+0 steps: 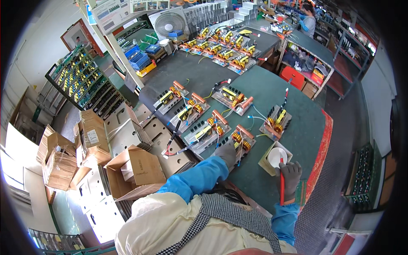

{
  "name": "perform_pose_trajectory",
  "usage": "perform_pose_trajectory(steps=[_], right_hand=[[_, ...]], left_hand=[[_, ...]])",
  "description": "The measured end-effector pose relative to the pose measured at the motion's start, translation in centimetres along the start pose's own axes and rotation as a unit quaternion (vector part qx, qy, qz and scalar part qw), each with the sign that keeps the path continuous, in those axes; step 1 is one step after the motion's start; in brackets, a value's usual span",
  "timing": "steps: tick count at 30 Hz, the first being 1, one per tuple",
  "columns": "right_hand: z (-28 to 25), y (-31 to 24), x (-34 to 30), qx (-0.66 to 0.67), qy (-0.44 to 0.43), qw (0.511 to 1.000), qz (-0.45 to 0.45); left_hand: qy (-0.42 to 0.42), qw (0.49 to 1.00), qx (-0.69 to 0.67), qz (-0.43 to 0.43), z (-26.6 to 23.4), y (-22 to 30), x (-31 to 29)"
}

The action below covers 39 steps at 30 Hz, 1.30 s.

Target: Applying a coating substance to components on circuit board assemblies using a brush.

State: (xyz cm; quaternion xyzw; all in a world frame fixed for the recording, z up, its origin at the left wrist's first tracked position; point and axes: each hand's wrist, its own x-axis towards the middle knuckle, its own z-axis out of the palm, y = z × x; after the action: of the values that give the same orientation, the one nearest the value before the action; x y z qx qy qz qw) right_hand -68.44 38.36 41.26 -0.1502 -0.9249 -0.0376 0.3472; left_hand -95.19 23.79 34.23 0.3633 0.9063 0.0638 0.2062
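Note:
My left hand [226, 154], in a grey glove, grips the near end of a circuit board [243, 142] with copper coils and a long copper-coloured part. Its fingertips are partly hidden. My right hand [290, 175], gloved too, is closed around a long red stick-like tool [282, 187]. The tool's upper tip reaches into a round white cup [275, 155], which stands in a small square cardboard box [267, 164]. Similar boards lie close by: one board [207, 135] just left of my left hand, another board [276, 122] beyond the cup.
The green-topped table [297, 140] ends at a red-edged right side. Several more boards [225, 44] stand at the back, near a fan [169, 23]. Open cardboard boxes [142, 168] and stacked pale panels [123, 127] are at left. A person [308, 23] works far off at right.

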Motion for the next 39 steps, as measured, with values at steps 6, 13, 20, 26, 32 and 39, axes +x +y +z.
perform_pose_trajectory(steps=[6, 13, 20, 26, 32, 39], right_hand=[[-1.0, 0.6, -2.3, 0.044, -0.026, 0.997, 0.063], [-2.6, 0.2, -2.5, 0.08, -0.023, 0.992, 0.096], [-1.5, -0.2, -1.7, 0.139, -0.038, 0.982, 0.123], [-1.2, -1.1, -2.2, 0.183, 0.031, 0.971, 0.151], [-1.3, -3.7, -3.2, 0.369, 0.142, 0.809, 0.435], [-1.0, -6.3, -1.7, 0.363, 0.201, 0.783, 0.464]], left_hand=[[0.039, 0.997, -0.022, 0.066, 1.1, -0.8, -3.2], [0.095, 0.977, -0.074, 0.176, 1.7, -1.8, -5.8], [0.096, 0.968, -0.008, 0.231, 1.1, -6.2, -3.8], [0.06, 0.988, -0.036, 0.135, 2.4, -1.8, -5.2], [0.007, 0.979, -0.109, 0.169, 1.0, -2.1, -3.9], [0.02, 0.984, 0.119, 0.134, 2.1, 1.9, -3.1]])
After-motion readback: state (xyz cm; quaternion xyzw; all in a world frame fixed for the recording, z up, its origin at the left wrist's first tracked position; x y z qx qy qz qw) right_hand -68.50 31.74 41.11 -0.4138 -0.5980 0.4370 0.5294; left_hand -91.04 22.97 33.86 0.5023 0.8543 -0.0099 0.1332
